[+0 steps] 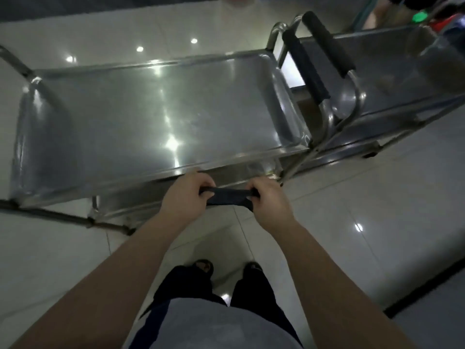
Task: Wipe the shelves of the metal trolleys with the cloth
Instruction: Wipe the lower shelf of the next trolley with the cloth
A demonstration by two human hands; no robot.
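While both hands are gripping the cloth (227,197), no wiping is happening. Left hand (185,195) and right hand (270,200) are each curling fingers round one end of the dark cloth and pulling it taut between them. It is hanging in the air just in front of the near trolley (32,102), not lying on any shelf. Top shelf (151,109) is showing glare and streaks, so can't tell if it's wiped. Lower shelf (141,197) is peeking out underneath, mostly hidden. Second trolley (402,79) is standing just beside on the right, black handles (305,66) facing the first. Judging progress: cloth is being readied, shelves on both trolleys are likely waiting, most of the job remaining.
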